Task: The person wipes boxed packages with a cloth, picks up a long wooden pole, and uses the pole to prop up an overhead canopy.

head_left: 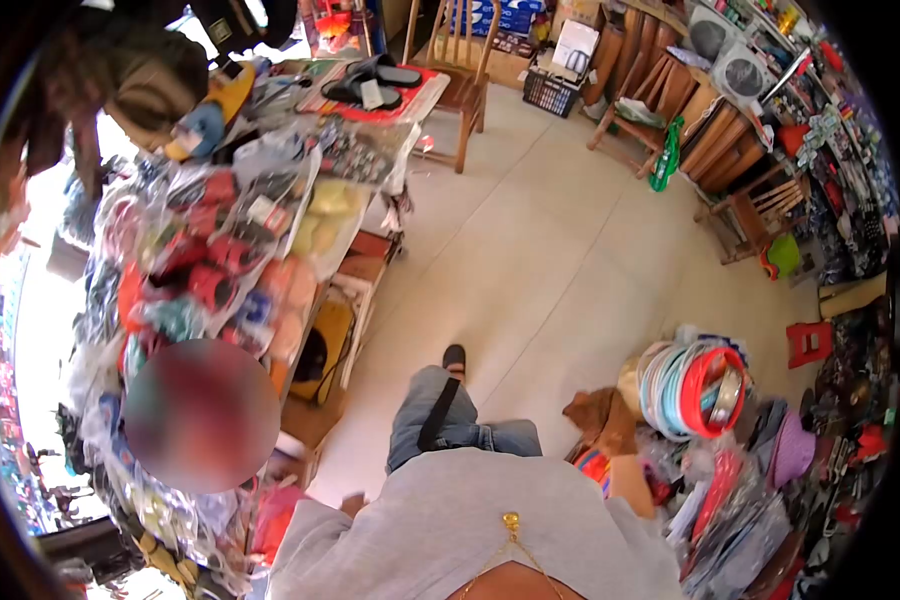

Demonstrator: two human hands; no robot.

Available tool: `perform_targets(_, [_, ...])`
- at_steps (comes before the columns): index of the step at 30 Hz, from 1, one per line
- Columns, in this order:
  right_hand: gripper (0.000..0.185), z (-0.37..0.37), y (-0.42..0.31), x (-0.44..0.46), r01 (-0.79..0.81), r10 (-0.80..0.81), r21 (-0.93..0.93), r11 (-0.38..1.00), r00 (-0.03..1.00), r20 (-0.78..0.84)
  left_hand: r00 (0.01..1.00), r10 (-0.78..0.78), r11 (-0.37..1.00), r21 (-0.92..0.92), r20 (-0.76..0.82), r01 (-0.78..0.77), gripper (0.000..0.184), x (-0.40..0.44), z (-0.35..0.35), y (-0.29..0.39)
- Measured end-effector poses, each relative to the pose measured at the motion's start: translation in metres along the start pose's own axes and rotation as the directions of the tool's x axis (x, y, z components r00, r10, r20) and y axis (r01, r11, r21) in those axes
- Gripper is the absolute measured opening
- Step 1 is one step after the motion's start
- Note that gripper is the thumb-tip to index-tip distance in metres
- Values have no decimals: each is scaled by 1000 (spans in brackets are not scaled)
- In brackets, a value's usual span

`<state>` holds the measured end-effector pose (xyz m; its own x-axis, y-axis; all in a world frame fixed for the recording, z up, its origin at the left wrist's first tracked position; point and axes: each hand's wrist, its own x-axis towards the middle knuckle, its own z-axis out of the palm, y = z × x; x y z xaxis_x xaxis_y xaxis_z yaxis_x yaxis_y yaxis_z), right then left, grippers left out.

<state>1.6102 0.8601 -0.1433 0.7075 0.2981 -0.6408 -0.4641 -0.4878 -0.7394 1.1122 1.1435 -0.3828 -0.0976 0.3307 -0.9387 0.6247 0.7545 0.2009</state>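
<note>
A small bit of skin, seemingly part of my left hand [352, 504], shows beside the grey shirt [460, 500]. Its fingers cannot be made out, nor whether it holds anything. The nearest thing to it is a red and pink bundle [275, 520] at the low end of the goods table. My right hand does not show. By the right sleeve is a tan patch [630, 482], either forearm or cardboard; I cannot tell which. A black strap [438, 415] hangs across my jeans [410, 415]. One foot in a dark shoe [454, 356] is stretched forward on the floor.
A long table on the left bears bagged goods [210, 260] and black slippers [375, 80]. Wooden chairs [460, 85] stand ahead and right. On the right are coiled hoops [685, 390], a purple hat [792, 445], a red stool [808, 343] and a green bottle [666, 155]. Pale floor [530, 230] runs between.
</note>
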Motion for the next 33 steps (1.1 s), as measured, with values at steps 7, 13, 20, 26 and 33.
perform_targets(7, [45,-22,-85,99,-180,219,486,855,975,-25,371,894,358,95,252,-929,31,10,182,454])
perform_targets(13, [48,-68,-192,245,-254,266,706,661,959,96,370,865,365,80,340,-927,28,-97,320,668])
perform_targets(20, [48,-98,-359,512,-168,-67,800,577,966,251,564,792,604,-161,235,-781,28,-137,455,737])
perform_targets(26, [27,-77,-578,715,-230,47,772,592,967,251,637,766,642,-156,87,-751,26,-109,492,897])
perform_targets(33, [32,-31,-718,840,-283,-76,827,486,929,363,360,931,360,-288,56,-887,25,-79,581,1192])
